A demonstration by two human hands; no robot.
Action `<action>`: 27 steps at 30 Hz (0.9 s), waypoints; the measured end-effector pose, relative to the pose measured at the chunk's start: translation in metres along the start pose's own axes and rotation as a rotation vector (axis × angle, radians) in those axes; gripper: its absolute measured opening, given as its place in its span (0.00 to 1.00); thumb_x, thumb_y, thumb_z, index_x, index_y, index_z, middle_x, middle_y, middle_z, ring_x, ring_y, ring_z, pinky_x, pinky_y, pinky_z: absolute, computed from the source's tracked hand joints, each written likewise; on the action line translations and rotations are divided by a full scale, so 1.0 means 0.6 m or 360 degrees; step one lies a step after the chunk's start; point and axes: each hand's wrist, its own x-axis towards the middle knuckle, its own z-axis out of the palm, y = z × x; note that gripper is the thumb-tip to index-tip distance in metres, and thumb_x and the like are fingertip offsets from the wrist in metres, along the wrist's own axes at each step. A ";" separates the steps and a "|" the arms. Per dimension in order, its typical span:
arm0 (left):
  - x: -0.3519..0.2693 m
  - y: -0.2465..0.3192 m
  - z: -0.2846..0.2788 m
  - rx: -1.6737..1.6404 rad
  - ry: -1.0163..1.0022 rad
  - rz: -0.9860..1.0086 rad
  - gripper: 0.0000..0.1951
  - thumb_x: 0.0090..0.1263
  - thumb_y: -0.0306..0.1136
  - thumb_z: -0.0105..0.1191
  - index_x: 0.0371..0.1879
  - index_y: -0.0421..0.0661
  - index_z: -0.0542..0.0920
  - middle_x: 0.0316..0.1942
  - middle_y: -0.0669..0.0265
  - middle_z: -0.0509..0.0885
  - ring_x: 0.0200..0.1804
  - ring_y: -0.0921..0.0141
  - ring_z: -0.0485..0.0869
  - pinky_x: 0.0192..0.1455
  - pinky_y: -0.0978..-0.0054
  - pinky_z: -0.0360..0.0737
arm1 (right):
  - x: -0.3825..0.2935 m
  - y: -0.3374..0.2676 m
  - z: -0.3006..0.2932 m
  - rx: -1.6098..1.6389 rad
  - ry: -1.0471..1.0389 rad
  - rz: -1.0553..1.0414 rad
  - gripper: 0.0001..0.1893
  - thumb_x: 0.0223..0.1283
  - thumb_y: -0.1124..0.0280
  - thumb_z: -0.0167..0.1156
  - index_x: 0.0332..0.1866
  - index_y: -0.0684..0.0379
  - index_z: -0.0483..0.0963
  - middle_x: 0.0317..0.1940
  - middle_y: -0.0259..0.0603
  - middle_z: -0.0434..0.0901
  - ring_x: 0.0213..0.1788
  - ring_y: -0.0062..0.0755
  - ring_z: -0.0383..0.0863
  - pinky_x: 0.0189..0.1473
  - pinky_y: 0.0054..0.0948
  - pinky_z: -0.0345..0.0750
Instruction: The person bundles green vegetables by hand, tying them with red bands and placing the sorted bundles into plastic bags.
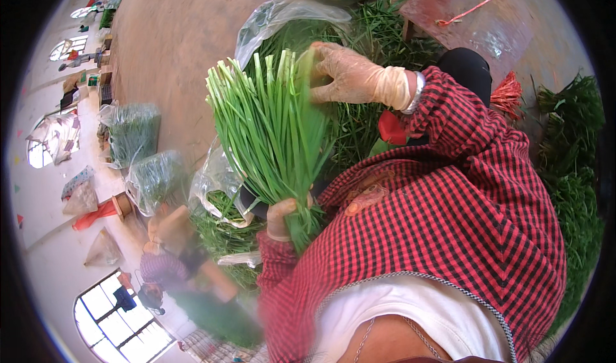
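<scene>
A large bunch of long green stalks, looking like garlic chives [269, 127], stands tilted before my chest with its pale cut ends up. My left hand [284, 218], in a pale glove, is closed around the narrow lower part, where the leaves hang down. At the upper right side of the bunch is my gloved right hand [337, 74], its fingers bent at the outermost stalks. Whether those fingertips pinch a stalk is hidden by blur. Loose green leaves [375, 31] lie beneath and behind my right hand, partly in a clear plastic bag [288, 11].
A low reddish board [471, 26] bears a pink strip [469, 9]. Red ties [507, 93] lie beside my knee. More green bunches [570, 122] line the right side. Wrapped bundles [132, 132] stand at left, near a seated co-worker [163, 269].
</scene>
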 end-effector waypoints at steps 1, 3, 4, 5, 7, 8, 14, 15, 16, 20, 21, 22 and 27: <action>-0.001 -0.003 -0.003 0.0005 -0.0017 0.0012 0.38 0.64 0.49 0.56 0.60 0.24 0.67 0.29 0.61 0.74 0.32 0.69 0.68 0.36 0.70 0.64 | 0.002 0.000 0.007 0.0294 -0.0110 0.0170 0.18 0.56 0.66 0.68 0.49 0.61 0.78 0.55 0.43 0.77 0.56 0.37 0.77 0.58 0.35 0.76; -0.001 -0.012 -0.015 0.0016 -0.0053 0.0035 0.36 0.64 0.48 0.56 0.60 0.26 0.68 0.29 0.60 0.75 0.31 0.70 0.68 0.37 0.70 0.63 | -0.002 0.006 0.022 0.0734 -0.0199 0.0342 0.18 0.56 0.69 0.67 0.51 0.62 0.76 0.51 0.42 0.79 0.53 0.33 0.78 0.55 0.32 0.76; -0.002 -0.015 -0.019 0.0006 0.0010 0.0038 0.34 0.63 0.45 0.57 0.60 0.26 0.69 0.31 0.59 0.77 0.31 0.68 0.71 0.37 0.70 0.66 | -0.005 0.008 0.027 0.0877 -0.0174 0.0341 0.17 0.57 0.70 0.66 0.51 0.62 0.76 0.46 0.42 0.81 0.49 0.32 0.79 0.53 0.31 0.76; -0.004 -0.017 -0.023 -0.0004 0.0072 0.0040 0.32 0.63 0.42 0.57 0.60 0.27 0.69 0.33 0.57 0.78 0.32 0.67 0.73 0.37 0.70 0.69 | -0.013 0.014 0.022 0.0910 -0.0193 0.0369 0.14 0.55 0.68 0.66 0.46 0.62 0.79 0.44 0.44 0.82 0.47 0.36 0.80 0.52 0.32 0.76; -0.011 -0.012 -0.009 -0.0044 0.0249 0.0002 0.29 0.63 0.34 0.58 0.59 0.27 0.70 0.38 0.54 0.81 0.34 0.65 0.78 0.38 0.69 0.75 | -0.020 0.011 -0.002 0.0701 -0.0301 0.0282 0.12 0.56 0.64 0.64 0.41 0.60 0.82 0.37 0.47 0.83 0.41 0.42 0.82 0.49 0.35 0.76; -0.009 0.008 0.020 -0.0064 0.0345 -0.0036 0.27 0.62 0.30 0.58 0.59 0.27 0.70 0.40 0.52 0.82 0.36 0.64 0.80 0.39 0.69 0.78 | -0.024 0.019 0.001 0.0642 -0.0246 0.0280 0.12 0.57 0.63 0.63 0.42 0.59 0.82 0.36 0.48 0.83 0.40 0.44 0.83 0.48 0.36 0.77; -0.012 -0.002 0.012 -0.0167 0.0393 -0.0067 0.26 0.56 0.18 0.58 0.58 0.34 0.73 0.49 0.52 0.83 0.43 0.63 0.86 0.43 0.68 0.86 | -0.030 0.036 -0.011 0.0194 -0.0316 0.0240 0.09 0.63 0.74 0.60 0.46 0.62 0.78 0.35 0.36 0.83 0.41 0.22 0.79 0.48 0.29 0.76; -0.011 -0.008 0.009 -0.0223 0.0379 -0.0059 0.26 0.58 0.18 0.58 0.58 0.32 0.72 0.49 0.50 0.82 0.41 0.62 0.86 0.41 0.67 0.87 | -0.032 0.035 -0.007 0.0632 -0.0368 0.0444 0.09 0.63 0.75 0.61 0.47 0.63 0.77 0.37 0.35 0.83 0.44 0.20 0.79 0.48 0.27 0.78; -0.009 -0.009 0.008 -0.0273 0.0368 -0.0055 0.25 0.59 0.18 0.57 0.58 0.30 0.71 0.48 0.48 0.82 0.40 0.61 0.86 0.39 0.65 0.88 | -0.032 0.032 -0.003 0.0650 -0.0322 0.0339 0.10 0.62 0.76 0.62 0.48 0.64 0.77 0.38 0.34 0.83 0.45 0.21 0.79 0.48 0.26 0.78; 0.000 -0.017 0.001 -0.0206 0.0304 -0.0017 0.25 0.60 0.19 0.58 0.59 0.32 0.70 0.48 0.48 0.82 0.39 0.61 0.87 0.38 0.67 0.88 | -0.038 0.028 0.023 0.0993 -0.0296 0.0414 0.14 0.60 0.81 0.63 0.51 0.65 0.76 0.41 0.33 0.83 0.46 0.22 0.80 0.51 0.25 0.78; 0.001 -0.018 0.010 -0.0199 0.0326 -0.0004 0.25 0.60 0.19 0.58 0.59 0.32 0.70 0.48 0.48 0.82 0.39 0.61 0.87 0.38 0.68 0.88 | -0.042 0.033 0.030 0.1076 -0.0253 0.0440 0.14 0.60 0.81 0.63 0.52 0.65 0.76 0.42 0.34 0.83 0.46 0.22 0.80 0.51 0.25 0.78; 0.001 -0.018 0.020 -0.0201 0.0356 0.0016 0.26 0.60 0.19 0.58 0.60 0.32 0.70 0.48 0.48 0.82 0.39 0.61 0.87 0.38 0.68 0.88 | -0.041 0.032 0.033 0.1159 -0.0222 0.0463 0.14 0.60 0.81 0.63 0.52 0.65 0.76 0.42 0.34 0.83 0.46 0.21 0.80 0.51 0.25 0.78; 0.006 -0.012 0.020 -0.0190 0.0333 -0.0008 0.28 0.58 0.17 0.58 0.61 0.33 0.69 0.50 0.49 0.82 0.40 0.61 0.87 0.42 0.68 0.88 | -0.039 0.029 0.013 -0.0095 0.0080 -0.0053 0.16 0.56 0.70 0.65 0.51 0.53 0.79 0.42 0.39 0.84 0.42 0.40 0.83 0.55 0.35 0.77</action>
